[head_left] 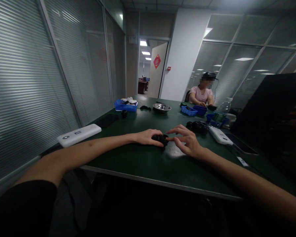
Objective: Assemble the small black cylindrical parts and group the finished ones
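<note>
On the green desk (128, 161): a small black part (159, 138) is between two hands, near the front edge.
Left hand (146, 136): thumb and fingers pinch the small black part.
Right hand (188, 141): fingers spread, tips just beside it; cannot tell if they touch.
Small black part: it might slip or turn if the left pinch is loose or the right fingers push too hard.

Metal bowl (158, 110), clear bottle (224, 107), open door (156, 79) (red diamond (157, 61) on it), seated person (201, 94) in pink
</note>
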A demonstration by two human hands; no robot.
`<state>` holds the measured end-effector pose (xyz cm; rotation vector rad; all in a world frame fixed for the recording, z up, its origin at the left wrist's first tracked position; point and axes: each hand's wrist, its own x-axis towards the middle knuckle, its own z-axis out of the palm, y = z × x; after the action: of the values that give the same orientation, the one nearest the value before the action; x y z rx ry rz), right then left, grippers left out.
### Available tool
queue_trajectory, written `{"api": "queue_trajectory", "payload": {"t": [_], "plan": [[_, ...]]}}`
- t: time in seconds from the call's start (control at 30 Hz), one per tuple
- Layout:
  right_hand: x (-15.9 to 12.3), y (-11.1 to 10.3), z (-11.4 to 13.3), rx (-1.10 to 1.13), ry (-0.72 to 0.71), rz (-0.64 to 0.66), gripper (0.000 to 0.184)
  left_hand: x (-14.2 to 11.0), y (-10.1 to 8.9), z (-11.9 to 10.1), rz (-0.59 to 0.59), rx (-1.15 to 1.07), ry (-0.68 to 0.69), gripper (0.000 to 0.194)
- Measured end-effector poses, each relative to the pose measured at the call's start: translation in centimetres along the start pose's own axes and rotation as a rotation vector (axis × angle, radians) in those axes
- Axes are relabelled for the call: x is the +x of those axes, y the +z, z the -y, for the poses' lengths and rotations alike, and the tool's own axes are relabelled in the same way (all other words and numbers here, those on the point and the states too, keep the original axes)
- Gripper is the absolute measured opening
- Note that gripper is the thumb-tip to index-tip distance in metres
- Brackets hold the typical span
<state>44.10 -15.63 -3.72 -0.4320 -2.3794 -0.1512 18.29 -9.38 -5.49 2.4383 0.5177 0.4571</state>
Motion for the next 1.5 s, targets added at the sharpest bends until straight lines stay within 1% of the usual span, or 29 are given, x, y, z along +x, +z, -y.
{"api": "queue_trajectory", "payload": {"t": [0.2, 0.4, 0.57, 0.67, 0.83, 0.93, 1.07, 1.23, 1.37, 1.5], "plan": [[-0.1, 0.1, -0.3, -0.07, 0.023, -0.022, 0.032, -0.1, -0.1, -0.2, 0.007, 0.006, 0.006, 0.049], [0.0, 0.2, -0.6, -0.178, 0.091, 0.055, 0.029, 0.0, -0.2, -0.1, 0.005, 0.005, 0.009, 0.049], [0.4, -0.2, -0.4, -0.147, 0.102, 0.162, 0.031, 0.0, -0.1, -0.1, -0.003, 0.008, -0.001, 0.05], [0.5, -0.1, -0.2, -0.121, 0.116, 0.19, 0.032, 0.0, 0.0, 0.0, -0.015, 0.013, -0.009, 0.053], [0.8, 0.3, 0.3, -0.049, 0.133, 0.253, 0.043, 0.0, 0.0, 0.2, -0.025, 0.024, -0.003, 0.058], [1.0, 0.3, 0.9, -0.011, 0.123, 0.273, 0.046, -0.1, 0.0, 0.1, -0.022, 0.018, -0.015, 0.059], [1.0, 0.2, 0.9, -0.001, 0.091, 0.251, 0.044, -0.1, 0.0, 0.0, -0.018, 0.001, -0.022, 0.055], [0.5, -0.2, 0.1, -0.021, 0.032, 0.181, 0.034, 0.0, 0.0, 0.1, -0.017, 0.007, 0.009, 0.047], [0.3, -0.6, -0.1, -0.023, 0.019, 0.134, 0.032, 0.0, -0.1, 0.1, -0.011, 0.023, 0.016, 0.05], [0.0, -0.7, -0.5, -0.053, 0.033, 0.098, 0.033, -0.1, -0.2, -0.1, -0.003, 0.021, -0.015, 0.051]]}}
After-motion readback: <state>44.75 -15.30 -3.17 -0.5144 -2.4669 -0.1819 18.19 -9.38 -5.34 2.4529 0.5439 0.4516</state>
